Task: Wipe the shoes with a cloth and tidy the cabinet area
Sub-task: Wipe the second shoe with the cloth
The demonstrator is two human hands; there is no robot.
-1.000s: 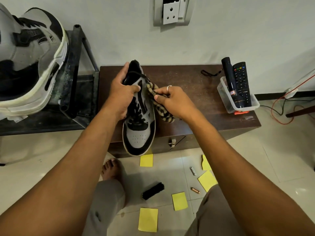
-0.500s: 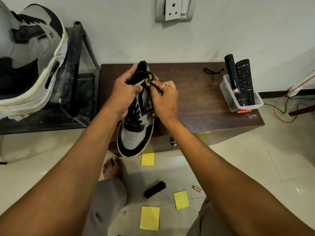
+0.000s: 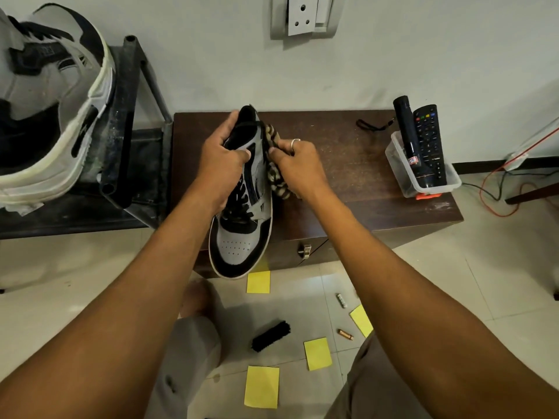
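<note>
Dark wooden cabinet [image 3: 363, 182] against pale wall [image 3: 211, 55], centre frame. Your left hand [image 3: 220, 164] grips grey-and-black shoe [image 3: 242, 237] at collar, fingers curled round it; toe points to lower frame, overhanging cabinet front edge. Your right hand [image 3: 299, 167] clenches striped cloth [image 3: 276, 176], pressed against shoe's right side. Second shoe [image 3: 45, 116] on rack [image 3: 121, 116], upper left. Clear tub [image 3: 402, 173] at cabinet's right end holds remote [image 3: 429, 143] and torch [image 3: 408, 131]. Lower frame: black brush [image 3: 270, 335], yellow notes [image 3: 261, 387] on tiled floor [image 3: 453, 282].
</note>
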